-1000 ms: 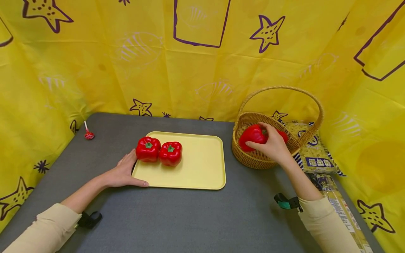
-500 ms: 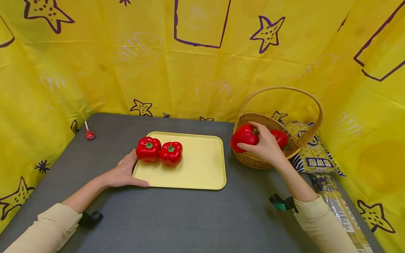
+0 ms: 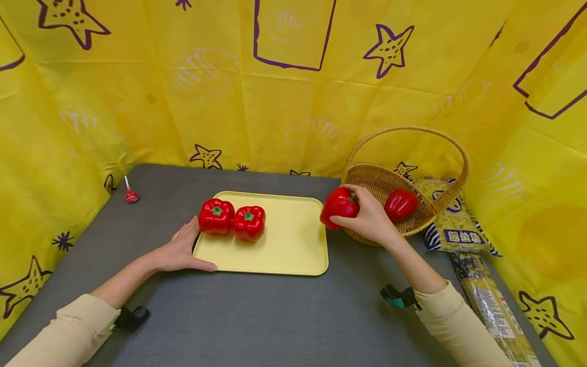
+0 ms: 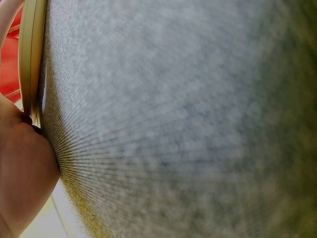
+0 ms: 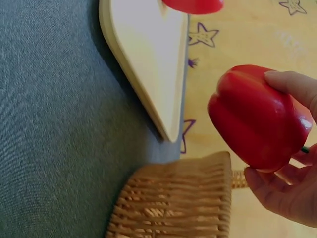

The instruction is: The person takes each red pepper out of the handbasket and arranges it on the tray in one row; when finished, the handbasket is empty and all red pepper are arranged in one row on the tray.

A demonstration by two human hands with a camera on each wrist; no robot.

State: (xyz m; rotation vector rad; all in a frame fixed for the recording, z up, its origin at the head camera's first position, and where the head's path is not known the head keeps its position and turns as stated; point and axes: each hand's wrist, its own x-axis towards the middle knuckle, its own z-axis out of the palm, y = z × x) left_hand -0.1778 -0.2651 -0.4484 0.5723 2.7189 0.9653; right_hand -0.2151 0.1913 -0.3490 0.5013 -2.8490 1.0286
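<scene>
The setting was a small cloth-walled booth [image 3: 293,86], resembling an improvised recording stand: yellow fabric [image 3: 151,122] printed with purple starfish [image 3: 390,50] and pale fish [image 3: 204,71] hung behind and along both sides of a grey tabletop [image 3: 275,316]. Black wrist-worn devices [image 3: 131,318] supported this reading; the wicker basket [image 3: 369,176], serving tray [image 3: 293,234] and food packets [image 3: 460,220] were household goods, and the wider room lay out of view.

Right hand [image 5: 290,198] grips red pepper [image 5: 257,119], thumb on one side, fingers on the other; green stem [image 5: 305,149] toward palm. Basket [image 5: 173,198] near. Pale tray [image 5: 153,64] on table [image 5: 49,124]; second pepper [image 5: 195,4] cut off at top. Yellow cloth [image 5: 252,39] behind, star-printed.
</scene>
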